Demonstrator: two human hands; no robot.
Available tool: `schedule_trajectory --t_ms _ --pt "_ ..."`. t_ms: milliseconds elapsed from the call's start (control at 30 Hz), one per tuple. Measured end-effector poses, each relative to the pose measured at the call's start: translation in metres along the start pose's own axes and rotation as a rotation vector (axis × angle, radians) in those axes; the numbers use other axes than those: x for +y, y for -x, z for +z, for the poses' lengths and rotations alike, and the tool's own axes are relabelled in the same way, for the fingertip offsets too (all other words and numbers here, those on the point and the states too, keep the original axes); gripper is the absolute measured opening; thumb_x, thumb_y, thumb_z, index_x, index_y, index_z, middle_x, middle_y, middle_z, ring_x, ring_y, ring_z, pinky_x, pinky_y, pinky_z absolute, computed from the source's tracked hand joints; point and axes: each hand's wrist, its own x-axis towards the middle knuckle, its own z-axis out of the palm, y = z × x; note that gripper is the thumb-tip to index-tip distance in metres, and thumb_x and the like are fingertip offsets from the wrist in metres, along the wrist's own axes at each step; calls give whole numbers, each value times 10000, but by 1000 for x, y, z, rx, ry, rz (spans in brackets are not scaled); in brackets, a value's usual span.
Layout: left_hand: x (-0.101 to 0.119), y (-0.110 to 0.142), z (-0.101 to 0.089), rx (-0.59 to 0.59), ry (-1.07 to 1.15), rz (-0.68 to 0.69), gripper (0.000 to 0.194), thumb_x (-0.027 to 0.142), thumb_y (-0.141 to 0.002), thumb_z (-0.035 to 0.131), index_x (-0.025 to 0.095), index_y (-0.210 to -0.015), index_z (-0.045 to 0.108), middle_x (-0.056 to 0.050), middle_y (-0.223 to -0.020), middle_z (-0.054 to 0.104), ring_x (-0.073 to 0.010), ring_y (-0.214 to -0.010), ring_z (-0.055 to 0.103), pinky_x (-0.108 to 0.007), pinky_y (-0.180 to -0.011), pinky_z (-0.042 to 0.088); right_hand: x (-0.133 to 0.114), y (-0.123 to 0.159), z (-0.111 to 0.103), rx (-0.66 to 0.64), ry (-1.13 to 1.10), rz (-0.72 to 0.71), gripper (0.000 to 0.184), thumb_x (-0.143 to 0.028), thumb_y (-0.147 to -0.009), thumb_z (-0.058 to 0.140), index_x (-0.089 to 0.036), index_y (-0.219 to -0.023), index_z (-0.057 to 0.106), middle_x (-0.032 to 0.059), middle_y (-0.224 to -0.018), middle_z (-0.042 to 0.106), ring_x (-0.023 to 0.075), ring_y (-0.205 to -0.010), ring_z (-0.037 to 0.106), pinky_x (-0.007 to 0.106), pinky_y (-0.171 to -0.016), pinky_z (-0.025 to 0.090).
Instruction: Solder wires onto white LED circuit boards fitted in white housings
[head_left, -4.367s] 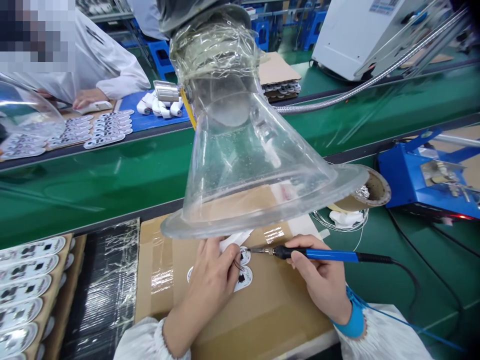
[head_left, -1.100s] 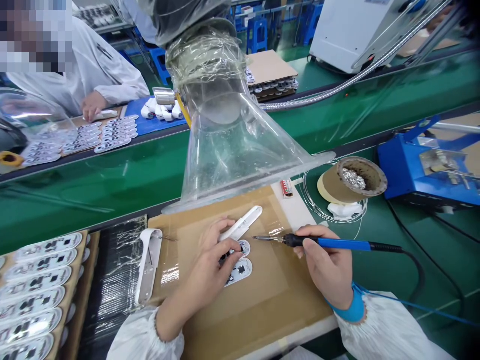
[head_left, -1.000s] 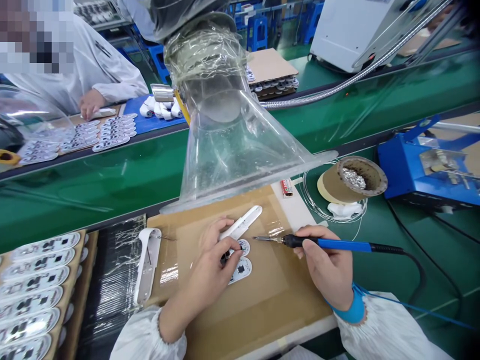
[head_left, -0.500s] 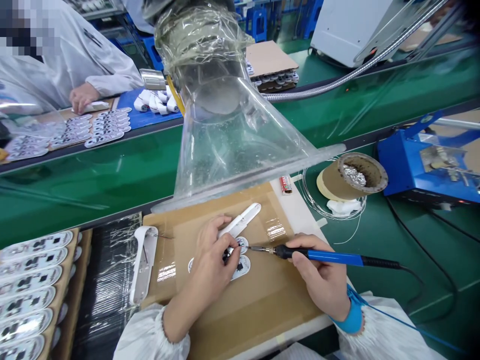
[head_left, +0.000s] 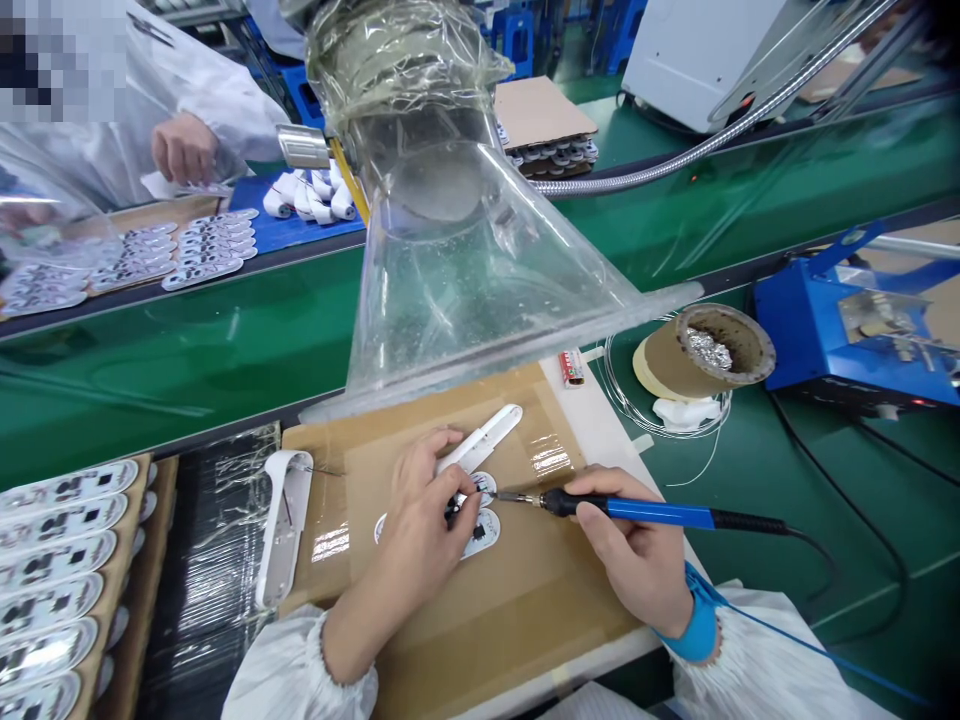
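Observation:
My right hand (head_left: 637, 560) is closed round the blue handle of a soldering iron (head_left: 660, 513), held like a pen with its tip pointing left. That tip meets the upper white circuit board (head_left: 487, 483), close to my left fingertips. Thumb and forefinger of my left hand (head_left: 424, 510) are pinched over this board; what they grip is too small to make out. Partly under the same hand lies a second circuit board (head_left: 486, 532). Just beyond rests a long white plastic housing (head_left: 484, 438). Another white housing (head_left: 289, 530), with thin wires, lies to the left on the cardboard (head_left: 555, 600).
Boards on a cardboard tray (head_left: 124, 590) stand at left. A clear fume hood (head_left: 480, 290) hangs above the work. At right are a solder-scrap pot (head_left: 667, 355), coiled solder wire (head_left: 619, 385) and a blue device (head_left: 810, 330). A co-worker's hand (head_left: 184, 147) works across the bench.
My right hand and the iron have shifted slightly left, the tip staying at the board. My left hand keeps its pinch. The co-worker's hand has moved up and right.

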Motion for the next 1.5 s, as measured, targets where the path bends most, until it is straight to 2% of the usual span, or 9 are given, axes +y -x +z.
schedule_trajectory --t_ms 267,467,600,700,800,900,1167,1367,1500 --pt "0 0 0 -6 7 10 170 109 -1022 554 235 -908 565 -103 -1458 512 -288 -1431 501 -542 -1131 435 -3 -3 -1 -21 -29 -46 167 -157 -986 657 -289 -1045 740 -29 -908 776 121 -800 751 168 -748 605" --pt "1 -2 0 -6 16 15 180 94 -1009 560 234 -897 561 -99 -1444 521 -287 -1418 509 -535 -1129 435 -3 -3 -2 6 -45 -45 192 -141 -992 644 -291 -1059 743 -23 -900 768 120 -759 743 164 -687 598" --pt "1 -1 -1 -9 9 11 175 98 -1013 559 234 -903 575 -98 -1449 522 -301 -1421 508 -551 -1132 434 -3 -4 -2 6 -57 -48 181 -145 -984 654 -285 -1046 751 -12 -895 766 133 -780 745 184 -713 608" --pt "1 0 -2 -20 10 -4 171 112 -1020 555 232 -902 582 -99 -1453 521 -310 -1422 508 -557 -1132 442 -2 -2 -2 22 -36 -17 152 -171 -982 672 -288 -1032 754 -2 -873 757 151 -770 730 198 -647 585" --pt "2 0 -2 -31 8 -22 161 131 -1030 551 233 -914 593 -103 -1455 522 -312 -1419 506 -558 -1127 454 0 0 -2 32 -25 19 121 -195 -983 680 -281 -1018 757 13 -856 746 161 -700 694 208 -516 506" --pt "2 0 -3 -37 4 -29 152 144 -1039 548 235 -930 602 -109 -1456 524 -311 -1416 504 -561 -1130 458 1 1 -2 32 -27 50 98 -210 -983 678 -261 -1001 760 30 -836 733 168 -638 662 229 -448 439" --pt "3 0 -5 -43 -8 -13 173 155 -1050 534 237 -931 631 -106 -1463 527 -309 -1407 514 -560 -1135 459 1 0 -2 60 -18 85 69 -242 -968 699 -248 -977 767 59 -887 736 190 -685 674 235 -449 432" --pt "3 -1 -7 -73 -7 7 191 167 -1071 513 226 -927 623 -112 -1483 512 -314 -1415 504 -561 -1137 456 0 -3 2 35 -101 123 77 -229 -984 682 -249 -972 755 11 -774 713 133 -522 554 228 -418 399" --pt "2 -2 -7 -86 4 10 202 161 -1077 499 222 -926 618 -117 -1484 505 -309 -1421 497 -559 -1143 451 1 -5 2 32 -107 124 77 -219 -974 687 -250 -970 757 6 -777 722 123 -513 543 220 -415 392"
